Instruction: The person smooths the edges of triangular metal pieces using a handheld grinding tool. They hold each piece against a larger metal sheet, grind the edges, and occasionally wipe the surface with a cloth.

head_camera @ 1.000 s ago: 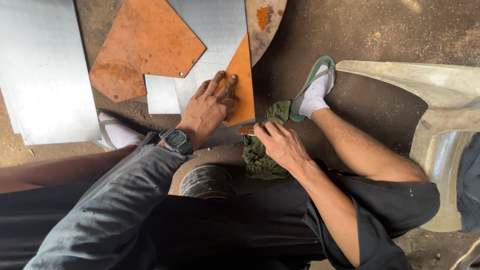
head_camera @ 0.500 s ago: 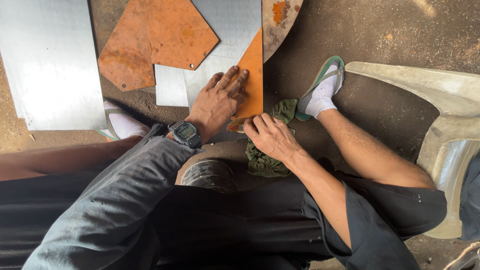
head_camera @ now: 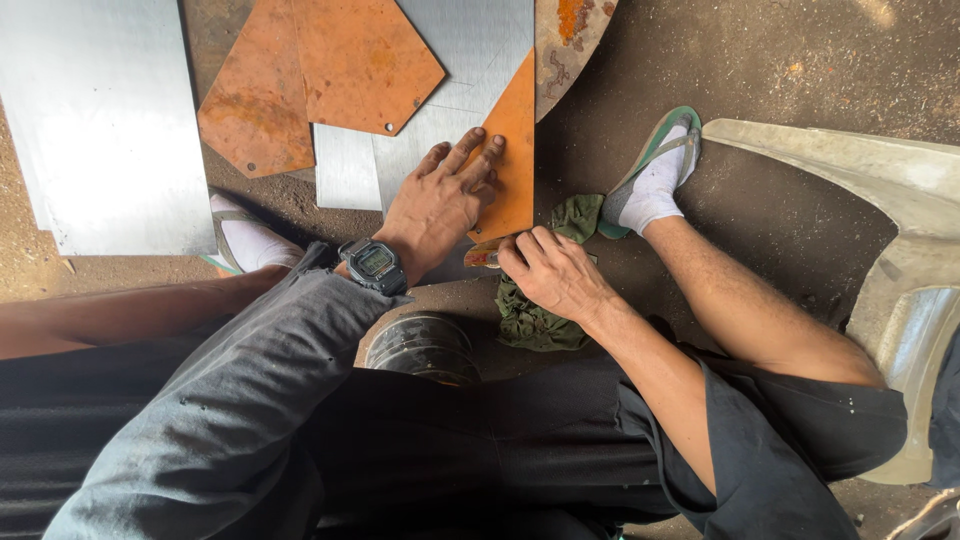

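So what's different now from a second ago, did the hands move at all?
The left hand stayed flat on the orange metal piece, with its fingers now spread a bit wider. The right hand slid left toward that piece's lower corner, closing on a small object there that I cannot make out. The green cloth, the round tin and the grey sheets lie as before.
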